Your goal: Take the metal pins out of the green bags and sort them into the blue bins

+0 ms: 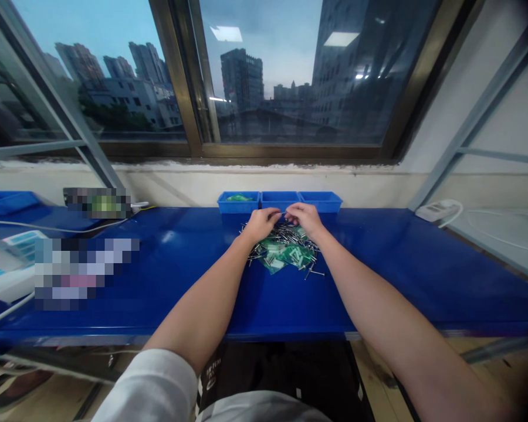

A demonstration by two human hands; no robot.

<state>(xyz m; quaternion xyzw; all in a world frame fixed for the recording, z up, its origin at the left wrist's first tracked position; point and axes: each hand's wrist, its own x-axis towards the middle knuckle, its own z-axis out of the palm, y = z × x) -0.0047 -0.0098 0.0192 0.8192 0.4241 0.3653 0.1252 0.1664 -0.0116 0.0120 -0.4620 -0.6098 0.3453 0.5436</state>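
Both of my hands meet above a pile of loose metal screws (290,233) on the blue table. My left hand (263,223) is closed in a pinch, thumb and fingertips together. Close by on the right, my right hand (305,218) also pinches with bent fingers. Between the fingertips shows a thin, shiny screw-like piece (284,213), too small to make out well. Green-printed clear plastic bags (286,255) with small parts inside lie on the near side of the screws. A few screws stick out towards me at the right.
Three blue bins (280,203) stand in a row behind the pile; the left one holds a green bag (239,198). A white device (9,264) and blurred items are at left. A power strip (437,209) lies at the right back. Window and metal frame posts rise behind.
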